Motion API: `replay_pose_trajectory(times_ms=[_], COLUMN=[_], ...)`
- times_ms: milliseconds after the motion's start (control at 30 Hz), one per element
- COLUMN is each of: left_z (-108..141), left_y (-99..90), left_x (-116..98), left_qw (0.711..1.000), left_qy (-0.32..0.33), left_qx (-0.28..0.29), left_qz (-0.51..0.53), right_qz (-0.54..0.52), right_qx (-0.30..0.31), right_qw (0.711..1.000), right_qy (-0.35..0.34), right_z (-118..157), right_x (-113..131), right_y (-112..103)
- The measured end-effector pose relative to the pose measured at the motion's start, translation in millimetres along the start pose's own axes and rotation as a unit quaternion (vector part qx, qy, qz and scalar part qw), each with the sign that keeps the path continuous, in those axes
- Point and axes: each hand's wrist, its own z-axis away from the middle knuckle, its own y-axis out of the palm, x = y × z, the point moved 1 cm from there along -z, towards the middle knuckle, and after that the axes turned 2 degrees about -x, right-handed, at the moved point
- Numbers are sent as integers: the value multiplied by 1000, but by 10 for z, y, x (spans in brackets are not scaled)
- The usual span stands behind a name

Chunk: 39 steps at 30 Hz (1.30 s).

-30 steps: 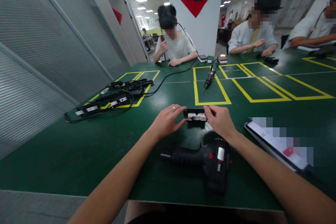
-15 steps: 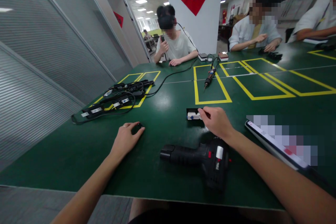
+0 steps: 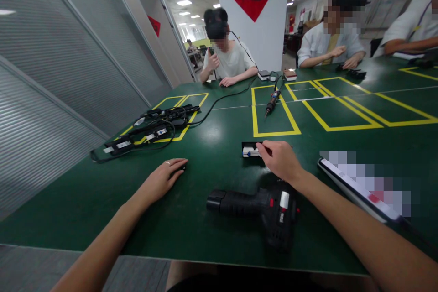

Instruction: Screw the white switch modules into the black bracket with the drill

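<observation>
The right grip hides one end of a white part, the left grip most of a black piece.

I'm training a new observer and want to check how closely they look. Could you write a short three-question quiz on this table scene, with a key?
1. Multiple choice: what are the fingers of the person's right hand touching?
A. The black cables
B. The black-and-white piece
C. The touchscreen

2. True or false: the power drill lies nearer the person than the black-and-white piece does.

3. Fill in: the tip of the pen-like tool lies within an outline of ____ tape.

Key:
1. B
2. True
3. Yellow
</observation>
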Motion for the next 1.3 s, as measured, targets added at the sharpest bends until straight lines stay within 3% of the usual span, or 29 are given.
replay_pose_trajectory(times_ms=[200, 367, 567, 700, 833, 967, 1100, 1200, 1300], left_z=[-135, -203, -273, -270, -302, -460, -766, -973, -1055], left_y=[-70, -147, -198, -212, -243, -217, -13, 192, 319], left_x=[42, 114, 230, 217, -131, -838, -1488, -1713, -1742], left_qw=[999, 999, 997, 998, 999, 993, 974, 960, 954], left_qy=[40, 24, 7, 5, 31, 107, 209, 256, 258], left_qx=[37, 39, 80, 65, 21, -14, -36, -50, -83], left_qz=[1, 3, 23, 27, 34, 56, 79, 99, 129], right_qz=[0, -7, -19, -8, 18, 1, -15, -8, 0], right_qx=[1, 1, 7, 5, -16, -36, 7, 35, 45], right_qw=[1000, 1000, 1000, 1000, 999, 999, 1000, 999, 999], right_qy=[1, -1, 5, 5, 22, 36, 6, -15, -24], right_z=[1, -1, -1, 0, -12, -30, -34, -25, -19], right_x=[-4, 11, 11, 3, -22, -69, -103, -123, -152], right_y=[10, 5, -1, -7, -6, 21, 71, 105, 137])
